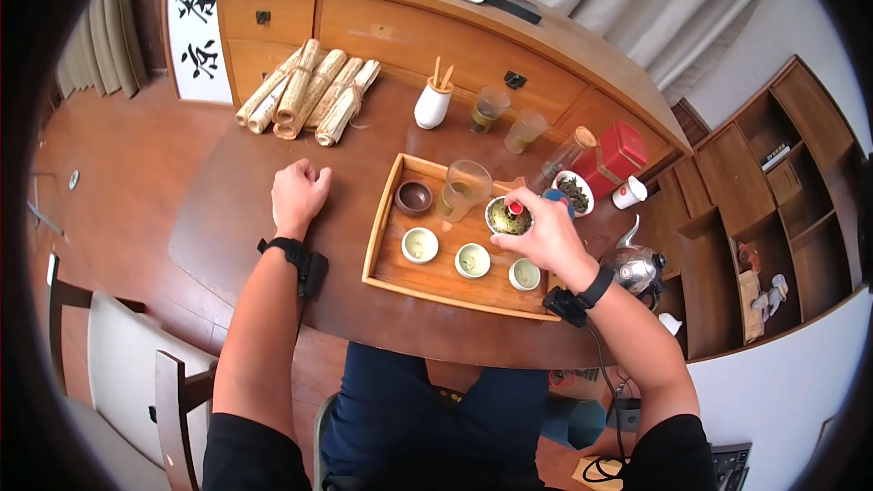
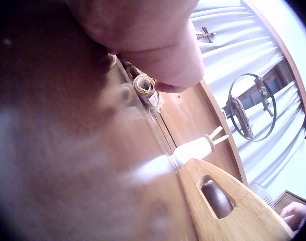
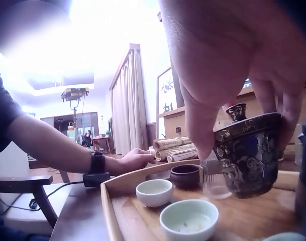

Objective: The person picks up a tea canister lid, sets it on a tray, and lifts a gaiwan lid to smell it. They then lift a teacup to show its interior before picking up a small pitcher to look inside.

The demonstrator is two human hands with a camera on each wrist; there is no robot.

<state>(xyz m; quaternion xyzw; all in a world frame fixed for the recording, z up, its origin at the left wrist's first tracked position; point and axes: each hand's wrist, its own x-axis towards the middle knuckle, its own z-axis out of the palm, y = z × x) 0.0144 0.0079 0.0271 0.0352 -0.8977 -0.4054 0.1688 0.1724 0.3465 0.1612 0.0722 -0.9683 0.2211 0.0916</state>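
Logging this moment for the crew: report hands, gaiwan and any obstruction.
Right hand gripping patterned gaiwan over tray. Left hand holding nothing, near rolled scrolls. Glass pitcher close beside gaiwan, possibly in the way.

A dark reddish-brown table [image 1: 245,264] carries everything, its left end rounded, its surface glossy enough to mirror the white holder [image 1: 432,106] in the left wrist view. Read with the seated person at six o'clock, a wooden tray [image 1: 443,284] covers the middle and reaches toward four. Bundled bamboo scrolls [image 1: 314,95] lie at eleven. The holder stands at twelve, two glasses [image 1: 491,107] between one and two, and a red tin [image 1: 617,156] between two and three, near a white bowl of dark leaves [image 1: 574,193].
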